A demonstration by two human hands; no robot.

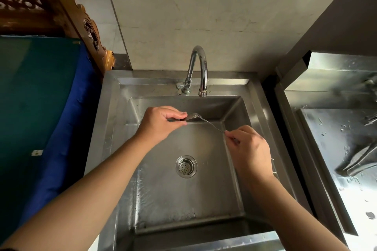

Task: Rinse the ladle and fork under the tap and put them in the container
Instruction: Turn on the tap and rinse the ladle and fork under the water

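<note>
A thin metal fork stretches across the steel sink, below and slightly in front of the curved tap. My left hand pinches the fork's head end between thumb and fingers. My right hand grips the handle end, which is partly hidden in the fingers. I see no water stream falling from the spout. No ladle shows in the sink. The container cannot be told apart in this view.
The drain strainer lies in the sink floor. To the right is a wet steel counter with metal utensils lying on it. A blue-draped surface and carved wooden furniture stand at the left.
</note>
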